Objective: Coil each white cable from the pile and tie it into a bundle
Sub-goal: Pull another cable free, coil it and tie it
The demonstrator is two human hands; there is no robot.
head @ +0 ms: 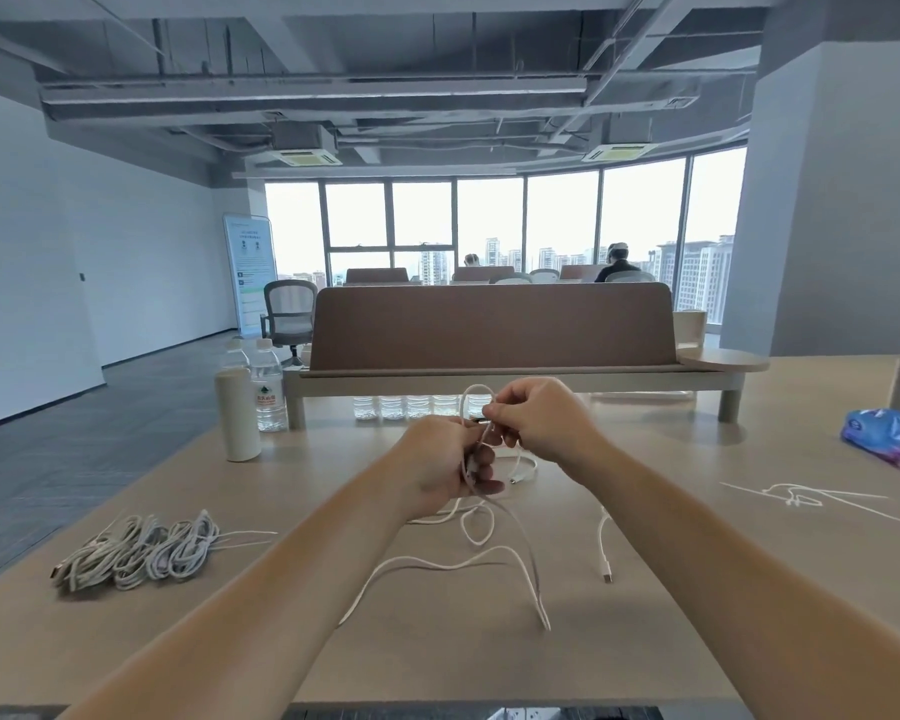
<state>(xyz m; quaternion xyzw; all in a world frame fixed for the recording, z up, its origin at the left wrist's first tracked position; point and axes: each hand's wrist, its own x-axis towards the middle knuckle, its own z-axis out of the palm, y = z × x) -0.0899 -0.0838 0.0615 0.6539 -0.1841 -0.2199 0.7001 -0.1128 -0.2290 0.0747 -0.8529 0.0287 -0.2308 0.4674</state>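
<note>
A white cable (481,532) is held above the middle of the table. My left hand (445,467) grips a few of its loops, fingers curled round them. Just right of it, my right hand (533,420) pinches a strand of the same cable, and a loop arches up over the fingers. The cable's loose length trails down onto the table toward me. Another white cable (605,545) lies loose to the right. Several coiled white bundles (141,553) lie together at the left.
A white bottle (237,415) and clear water bottles (268,389) stand at the back left, by a brown desk divider on a shelf (489,379). A blue plastic bag (889,433) lies far right. Thin ties (801,496) lie on the right of the table.
</note>
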